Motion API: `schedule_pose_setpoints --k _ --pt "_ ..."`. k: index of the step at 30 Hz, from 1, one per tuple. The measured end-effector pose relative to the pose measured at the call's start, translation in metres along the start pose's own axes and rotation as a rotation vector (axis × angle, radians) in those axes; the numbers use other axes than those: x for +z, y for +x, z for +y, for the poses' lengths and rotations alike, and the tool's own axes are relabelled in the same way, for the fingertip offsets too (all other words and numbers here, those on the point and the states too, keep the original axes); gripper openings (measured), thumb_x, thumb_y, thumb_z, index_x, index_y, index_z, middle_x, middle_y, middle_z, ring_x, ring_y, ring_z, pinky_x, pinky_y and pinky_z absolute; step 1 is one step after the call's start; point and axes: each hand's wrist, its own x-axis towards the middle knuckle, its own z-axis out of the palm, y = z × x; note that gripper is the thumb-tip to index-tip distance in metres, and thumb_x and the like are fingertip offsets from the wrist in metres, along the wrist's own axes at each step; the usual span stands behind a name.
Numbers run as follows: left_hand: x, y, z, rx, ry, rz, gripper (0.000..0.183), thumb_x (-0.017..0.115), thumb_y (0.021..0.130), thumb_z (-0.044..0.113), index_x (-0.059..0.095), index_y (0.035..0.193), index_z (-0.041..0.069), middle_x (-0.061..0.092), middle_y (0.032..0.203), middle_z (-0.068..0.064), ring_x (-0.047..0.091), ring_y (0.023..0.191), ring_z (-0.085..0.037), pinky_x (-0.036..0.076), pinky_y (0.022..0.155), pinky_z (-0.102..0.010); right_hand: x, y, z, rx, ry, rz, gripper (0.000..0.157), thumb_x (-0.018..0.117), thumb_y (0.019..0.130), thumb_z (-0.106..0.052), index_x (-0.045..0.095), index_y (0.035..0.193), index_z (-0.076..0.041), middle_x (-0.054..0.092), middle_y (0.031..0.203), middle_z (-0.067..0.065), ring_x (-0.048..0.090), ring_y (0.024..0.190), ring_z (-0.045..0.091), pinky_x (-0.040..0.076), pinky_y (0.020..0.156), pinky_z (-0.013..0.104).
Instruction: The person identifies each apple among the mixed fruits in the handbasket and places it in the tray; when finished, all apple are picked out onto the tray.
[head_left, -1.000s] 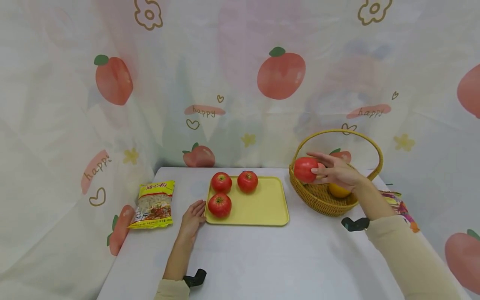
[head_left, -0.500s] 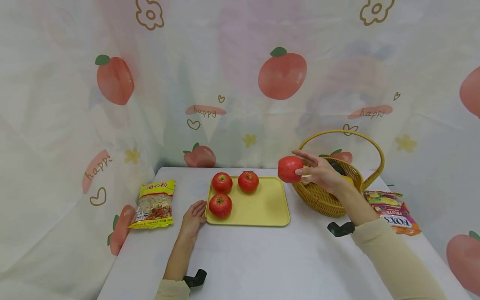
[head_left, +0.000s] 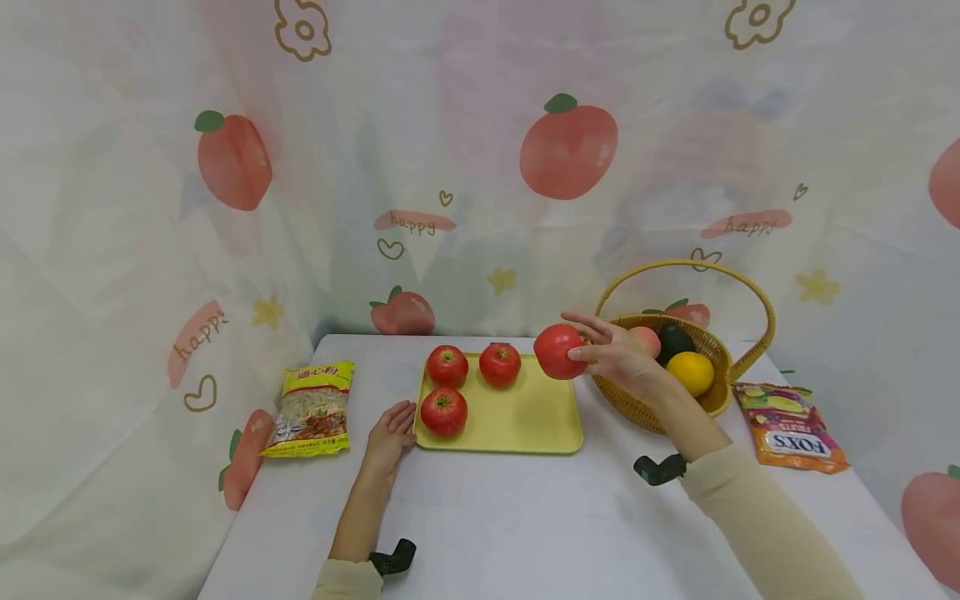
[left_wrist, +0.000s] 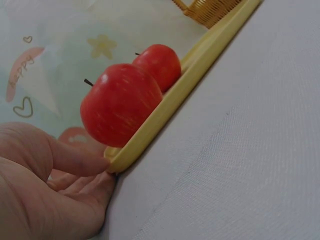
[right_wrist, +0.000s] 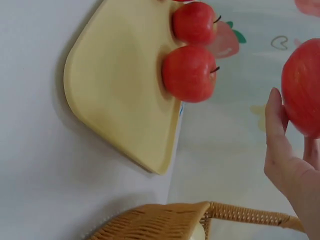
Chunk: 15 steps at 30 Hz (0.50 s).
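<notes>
In the head view my right hand [head_left: 618, 358] holds a red apple [head_left: 559, 351] between thumb and fingers, raised over the right back part of the yellow tray [head_left: 525, 421]. The right wrist view shows that apple [right_wrist: 305, 90] cut off by the frame edge. Several red apples lie on the tray: one at back left [head_left: 447, 366], one at back middle [head_left: 499, 364], one at front left [head_left: 444, 411]. My left hand [head_left: 388, 437] rests at the tray's left side. In the left wrist view its thumb and fingertips [left_wrist: 95, 164] grip the tray's corner rim [left_wrist: 125, 155].
A wicker basket [head_left: 633, 404] with a tall handle stands right of the tray, holding a peach [head_left: 646, 340], an avocado [head_left: 674, 342] and a yellow fruit [head_left: 690, 373]. Right of it lies a FOX'S candy bag [head_left: 791, 429]. A yellow pasta bag [head_left: 311, 410] lies at left.
My right hand has carried the apple left, from above the basket to over the tray's right side. The basket's fruit and the candy bag are now uncovered. The left hand stays in place.
</notes>
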Motion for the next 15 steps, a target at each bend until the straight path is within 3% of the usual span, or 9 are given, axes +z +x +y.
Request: schedule_pose_setpoints --k 9,15 --pt "0.001 0.0 0.001 0.002 -0.02 -0.001 0.075 0.045 0.088 -0.028 0.034 0.158 -0.005 0.038 0.161 -0.028 0.035 0.152 -0.039 0.03 0.124 -0.045 0.02 0.007 0.011 -0.072 -0.192 -0.009 0.075 0.077 0.091 -0.002 0.044 0.158 -0.016 0.053 0.152 0.01 0.067 0.114 0.027 0.06 0.097 0.037" --pt "0.001 0.003 0.0 -0.001 -0.011 0.005 0.074 0.044 0.088 -0.028 0.035 0.158 -0.005 0.039 0.161 -0.028 0.036 0.151 -0.039 0.032 0.123 -0.045 0.033 0.01 0.014 -0.045 -0.374 0.034 0.075 0.085 0.086 -0.015 0.051 0.153 -0.021 0.055 0.15 0.009 0.066 0.112 0.032 0.057 0.096 0.037"
